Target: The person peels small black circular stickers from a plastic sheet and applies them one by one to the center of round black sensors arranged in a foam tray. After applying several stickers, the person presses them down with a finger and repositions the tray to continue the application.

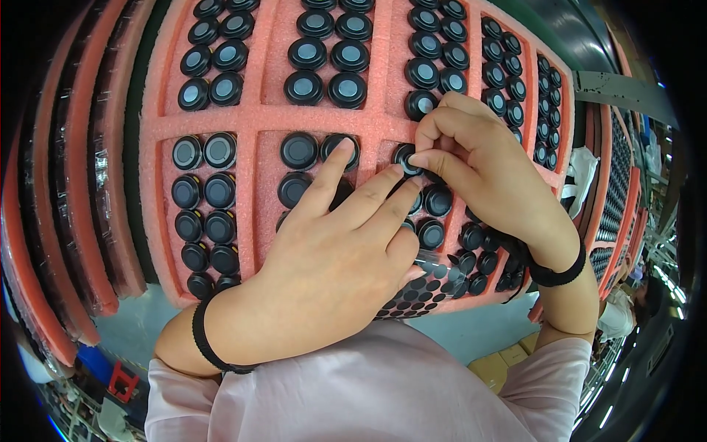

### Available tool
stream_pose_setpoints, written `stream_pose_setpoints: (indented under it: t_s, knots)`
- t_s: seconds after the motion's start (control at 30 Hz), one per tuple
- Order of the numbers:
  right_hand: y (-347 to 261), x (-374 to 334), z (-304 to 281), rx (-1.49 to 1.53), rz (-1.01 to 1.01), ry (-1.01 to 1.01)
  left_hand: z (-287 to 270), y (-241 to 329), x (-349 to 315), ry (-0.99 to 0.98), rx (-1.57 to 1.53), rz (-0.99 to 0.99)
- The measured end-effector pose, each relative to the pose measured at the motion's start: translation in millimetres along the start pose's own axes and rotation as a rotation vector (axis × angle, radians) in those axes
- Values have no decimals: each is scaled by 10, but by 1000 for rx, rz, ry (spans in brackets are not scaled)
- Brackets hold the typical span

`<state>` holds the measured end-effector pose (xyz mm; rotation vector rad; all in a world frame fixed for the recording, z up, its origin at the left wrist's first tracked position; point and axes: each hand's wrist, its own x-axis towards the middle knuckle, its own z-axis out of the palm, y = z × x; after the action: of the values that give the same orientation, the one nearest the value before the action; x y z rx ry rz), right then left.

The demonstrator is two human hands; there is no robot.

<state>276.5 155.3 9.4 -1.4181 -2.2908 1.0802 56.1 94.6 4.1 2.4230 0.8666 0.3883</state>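
Black round parts stand in the compartments of a pink foam tray. My left hand lies across the front compartments with its fingers stretched forward. Its index fingertip rests on a black round part; two other fingertips reach toward my right hand. Under its thumb is a clear sheet of black round stickers, which seems held between thumb and palm. Bent over from the right, my right hand pinches thumb and index finger together at the edge of another black round part. Whatever the pinch holds is hidden.
Parts in the far compartments show light grey discs; near-left ones look darker on top. More pink foam trays stand stacked at the left, and others at the right. A metal bar juts in beyond the tray's right corner.
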Motion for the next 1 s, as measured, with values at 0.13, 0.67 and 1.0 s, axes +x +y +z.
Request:
stream_pose_setpoints:
  t_s: [0.13,0.67,1.0]
  knots:
    - [2,3,15,-30,-24,13,0,-3,0,0,7,3]
    - [-34,9,71,-58,46,101,5,8,4,-5,21,2]
    - [-258,-524,-306,186,124,-45,-100,-15,-7,106,-39,-18]
